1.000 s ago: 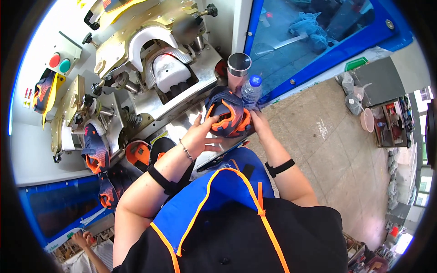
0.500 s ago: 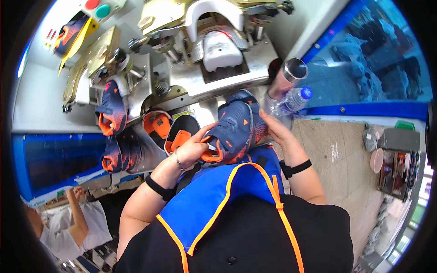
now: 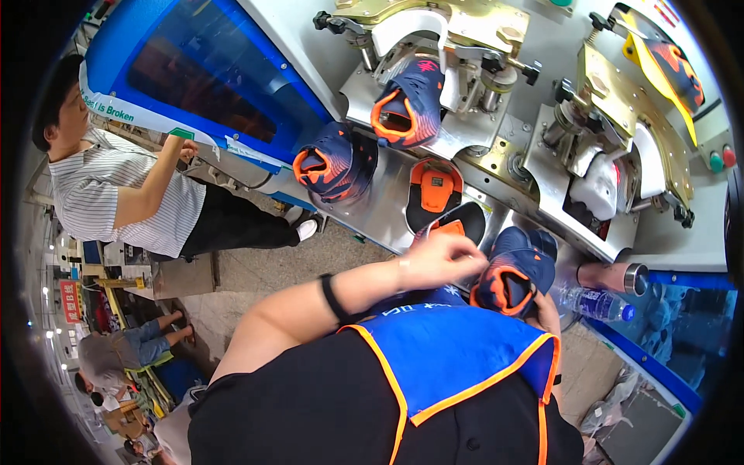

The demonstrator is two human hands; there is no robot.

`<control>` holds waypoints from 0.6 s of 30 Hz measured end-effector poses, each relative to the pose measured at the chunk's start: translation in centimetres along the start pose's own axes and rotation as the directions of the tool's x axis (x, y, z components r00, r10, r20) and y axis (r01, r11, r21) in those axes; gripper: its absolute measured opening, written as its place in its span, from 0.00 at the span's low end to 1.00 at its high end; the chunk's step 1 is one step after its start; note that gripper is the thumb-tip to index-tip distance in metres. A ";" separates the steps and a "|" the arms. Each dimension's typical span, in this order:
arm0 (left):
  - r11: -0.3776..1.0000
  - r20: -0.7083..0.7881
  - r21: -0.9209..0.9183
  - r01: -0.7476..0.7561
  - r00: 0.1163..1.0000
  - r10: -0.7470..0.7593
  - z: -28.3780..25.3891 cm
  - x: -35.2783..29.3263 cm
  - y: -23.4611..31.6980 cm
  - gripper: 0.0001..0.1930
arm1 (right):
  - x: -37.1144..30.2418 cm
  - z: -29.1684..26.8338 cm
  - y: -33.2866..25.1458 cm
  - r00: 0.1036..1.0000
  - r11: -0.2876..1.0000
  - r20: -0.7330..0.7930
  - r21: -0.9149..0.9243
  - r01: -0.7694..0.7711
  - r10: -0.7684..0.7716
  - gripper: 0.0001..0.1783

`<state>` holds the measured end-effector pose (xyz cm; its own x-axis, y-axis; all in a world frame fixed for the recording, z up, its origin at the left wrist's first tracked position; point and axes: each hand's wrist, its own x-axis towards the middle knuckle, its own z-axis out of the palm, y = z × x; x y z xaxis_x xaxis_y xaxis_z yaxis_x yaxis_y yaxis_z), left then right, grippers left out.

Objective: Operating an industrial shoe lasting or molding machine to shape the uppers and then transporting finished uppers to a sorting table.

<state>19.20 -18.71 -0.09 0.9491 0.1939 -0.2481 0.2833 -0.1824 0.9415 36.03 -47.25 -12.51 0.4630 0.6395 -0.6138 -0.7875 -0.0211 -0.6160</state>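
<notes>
A dark blue and orange sports shoe (image 3: 508, 271) stands at the front of the metal ledge, its opening turned toward me. My right hand (image 3: 545, 310) grips it from the right, most of the fingers hidden behind the shoe. Another dark shoe (image 3: 541, 242) shows partly behind it. My left hand (image 3: 443, 260), a little blurred, hovers just left of the shoe, fingers loosely bent and nothing visible in them. Beyond that hand lie two dark pieces with orange inner faces, an upright one (image 3: 436, 190) and one partly covered by my hand (image 3: 469, 221).
A similar shoe (image 3: 407, 108) sits on the left press (image 3: 465, 43); more shoes (image 3: 337, 163) stand left of it. The right press (image 3: 620, 116) holds a white form. A pink steel tumbler (image 3: 612, 277) and water bottle (image 3: 597, 304) are at right. A person (image 3: 139, 186) stands at left.
My view has swung left, so the things appear farther right. My left hand has let go of the shoe and moved left of it; the right hand keeps hold.
</notes>
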 end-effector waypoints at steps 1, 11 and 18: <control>0.990 -0.203 -0.092 0.106 0.971 -0.123 -2.8 -2.1 1.3 0.10 | 0.0 -0.5 0.7 1.000 0.994 -0.020 0.107 0.000 0.002 0.29; 0.634 -0.640 -0.752 -0.183 0.435 -0.634 -19.9 -9.2 -18.1 0.30 | 1.4 10.1 1.1 0.979 0.995 0.185 0.034 -0.097 0.089 0.27; 0.440 -0.363 -0.888 -0.135 0.793 -0.490 -23.1 -5.6 -21.5 0.34 | 7.3 19.8 -2.2 0.865 0.950 0.396 -0.169 -0.262 0.308 0.28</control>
<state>4.62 6.39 -13.65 0.5636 0.5933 -0.5748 -0.1252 0.7491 0.6505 33.06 -27.30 -5.85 -0.0031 0.8507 -0.5256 -0.8009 -0.3168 -0.5081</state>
